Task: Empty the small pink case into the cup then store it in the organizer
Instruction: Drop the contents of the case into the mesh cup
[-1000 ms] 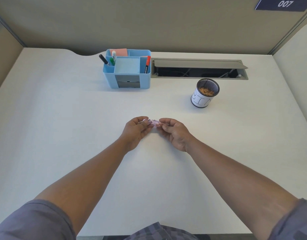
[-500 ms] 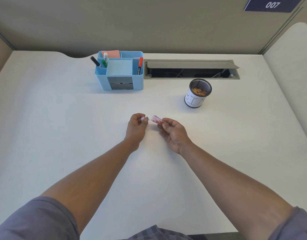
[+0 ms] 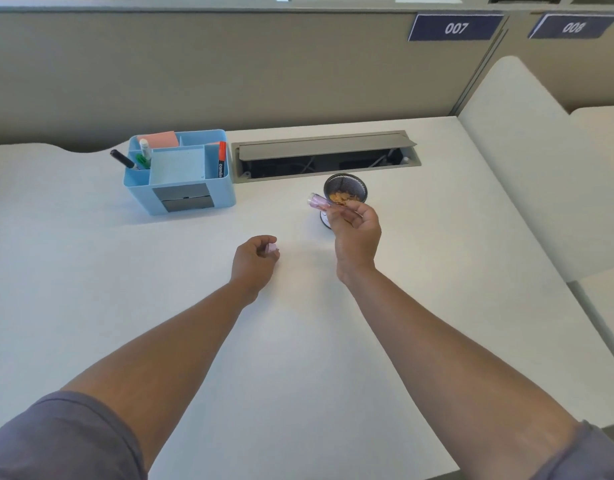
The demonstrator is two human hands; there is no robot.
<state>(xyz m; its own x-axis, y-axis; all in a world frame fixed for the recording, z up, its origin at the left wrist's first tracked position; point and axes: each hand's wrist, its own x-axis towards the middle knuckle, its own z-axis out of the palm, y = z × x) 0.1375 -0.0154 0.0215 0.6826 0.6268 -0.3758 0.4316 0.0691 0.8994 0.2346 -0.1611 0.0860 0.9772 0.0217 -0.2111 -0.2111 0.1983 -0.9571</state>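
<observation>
A: Right hand (image 3: 356, 237) is up off the counter (image 3: 91, 289), fingers (image 3: 336, 213) clamped on the small pink case (image 3: 318, 202), which juts out past the fingertips.

B: And the cup (image 3: 345, 188)?

A: The mesh cup sits just beyond those fingers, partly hidden behind the hand, something orange-brown inside. The case is at its near-left rim; touching or not, I can't tell.

B: Left hand (image 3: 255, 259)?

A: Low by the counter, fingers curled shut around a small pink piece (image 3: 271, 248) peeking out at the fingertips, probably the cap.

B: The organizer (image 3: 181, 173)?

A: Blue, well beyond the left fingers, with markers and sticky notes inside.
</observation>
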